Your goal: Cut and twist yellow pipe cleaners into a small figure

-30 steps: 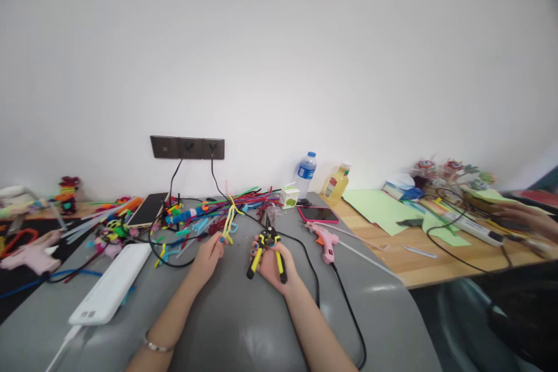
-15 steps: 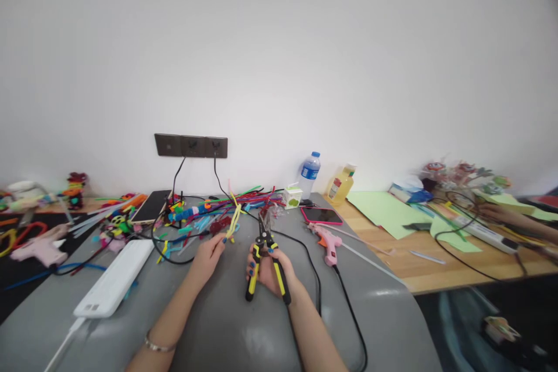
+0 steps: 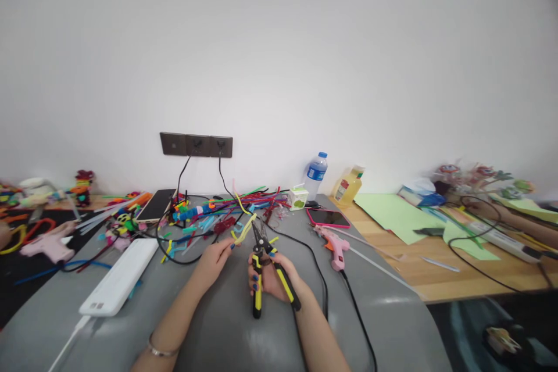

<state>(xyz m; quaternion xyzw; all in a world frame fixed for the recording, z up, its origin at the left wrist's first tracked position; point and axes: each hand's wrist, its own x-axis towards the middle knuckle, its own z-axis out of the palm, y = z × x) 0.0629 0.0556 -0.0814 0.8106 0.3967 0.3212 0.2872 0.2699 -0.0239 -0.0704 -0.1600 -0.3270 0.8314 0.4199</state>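
Observation:
My left hand (image 3: 217,258) pinches a bent yellow pipe cleaner (image 3: 246,226) between thumb and fingertips. The far part of the pipe cleaner leans right, close by the jaw tips; whether they touch is hard to tell. Wrapped round the yellow-and-black handles of a pair of wire-stripper pliers (image 3: 260,246) is my right hand (image 3: 279,280). Those handles are spread apart, and the jaws point up and slightly left. A small yellow piece (image 3: 274,240) shows just right of the pliers' head. Behind both hands lies a heap of coloured pipe cleaners (image 3: 257,200).
A pink glue gun (image 3: 337,247) with its black cord lies on the right, below a phone (image 3: 328,218). A white power bank (image 3: 120,276) is at left. A water bottle (image 3: 316,175) and a yellow bottle (image 3: 349,185) stand by the wall. Another person's arm (image 3: 518,215) reaches in far right.
The yellow pipe cleaner has tipped rightward, nearer the plier jaws. The pliers have turned so their jaws lean slightly left. The whole view has shifted a little.

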